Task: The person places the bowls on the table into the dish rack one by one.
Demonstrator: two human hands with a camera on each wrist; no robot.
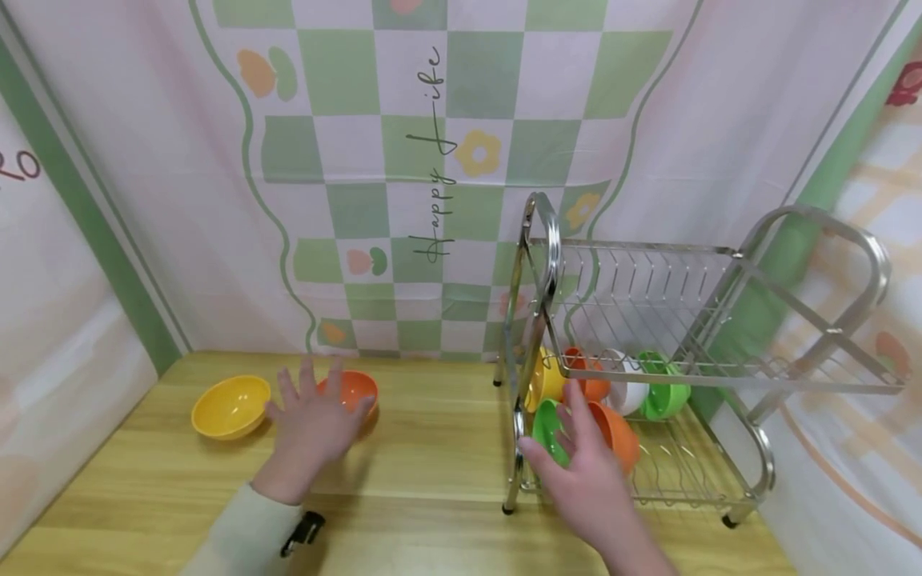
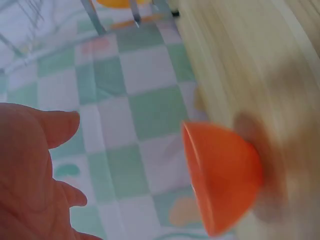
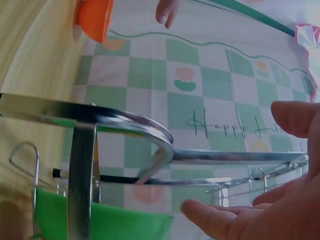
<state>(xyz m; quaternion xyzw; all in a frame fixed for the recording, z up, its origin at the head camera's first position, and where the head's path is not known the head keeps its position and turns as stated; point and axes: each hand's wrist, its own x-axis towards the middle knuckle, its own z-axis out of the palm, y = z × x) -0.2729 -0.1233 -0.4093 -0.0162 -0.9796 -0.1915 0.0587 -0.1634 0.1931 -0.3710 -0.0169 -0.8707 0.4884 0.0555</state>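
Above the table, my left hand (image 1: 317,428) spreads its fingers over an orange bowl (image 1: 358,390), holding nothing. In the left wrist view a gap shows between that hand and the orange bowl (image 2: 227,175), which stands upright on the wood. A yellow bowl (image 1: 230,408) sits to its left. My right hand (image 1: 587,476) is in front of the rack's left end, fingers extended and nothing gripped. Behind it, on the lower tier, a green bowl (image 1: 549,428) and an orange bowl (image 1: 618,438) stand on edge, partly hidden by the hand.
The two-tier metal dish rack (image 1: 648,376) stands at the right of the wooden table (image 1: 432,448). Its lower tier also holds a yellow bowl (image 1: 545,380), another orange bowl (image 1: 594,380), a white bowl (image 1: 628,392) and a second green bowl (image 1: 664,392). A checked cloth (image 1: 446,200) hangs behind.
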